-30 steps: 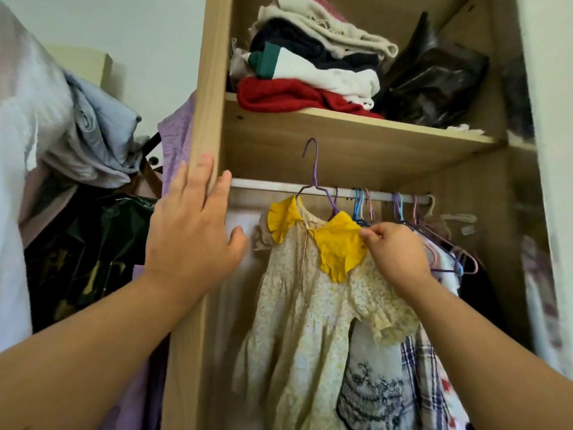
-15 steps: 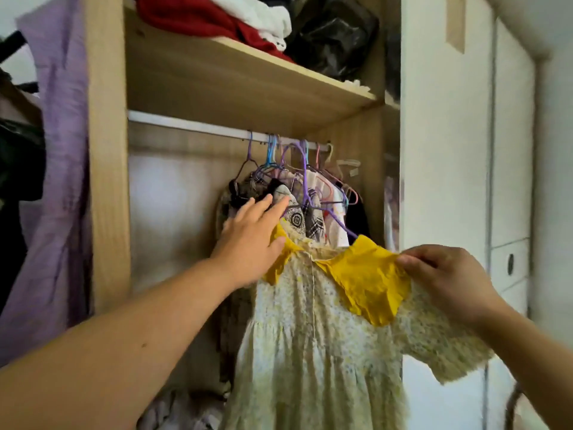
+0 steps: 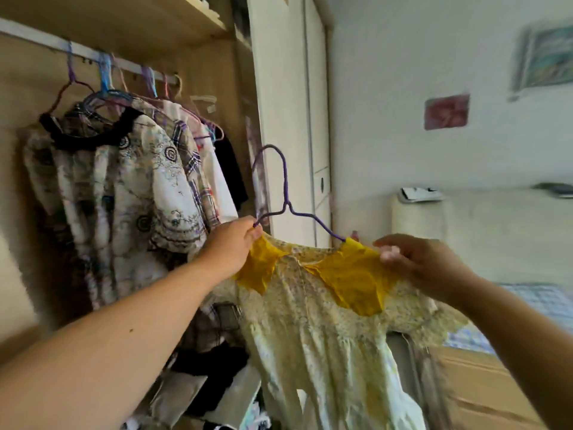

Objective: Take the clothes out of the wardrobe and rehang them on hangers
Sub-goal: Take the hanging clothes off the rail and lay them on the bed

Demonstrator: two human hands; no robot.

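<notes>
My left grip [image 3: 231, 248] curled tight round one end of the purple hanger [image 3: 280, 181] and the dress [image 3: 316, 330] shoulder, right grip [image 3: 415, 265] pinching the yellow collar [image 3: 350, 280], dress held up outside the wardrobe [image 3: 214, 72], just beside the hanging clothes [image 3: 139, 181] on the rail [image 3: 86, 54]

At left, light-wood wardrobe [image 3: 130, 23]; just beside it, tall cream panelled door [image 3: 288, 119] with small dark knob [image 3: 322, 183]. Beyond, pale white wall [image 3: 418, 51] in soft daylight, bearing blurred pale-framed picture [image 3: 545, 57] and small reddish square print [image 3: 446, 111]. Below, cream padded headboard-like panel [image 3: 496, 234], blue-checked bedding [image 3: 545, 302], light wooden board [image 3: 483, 386] low right.
</notes>
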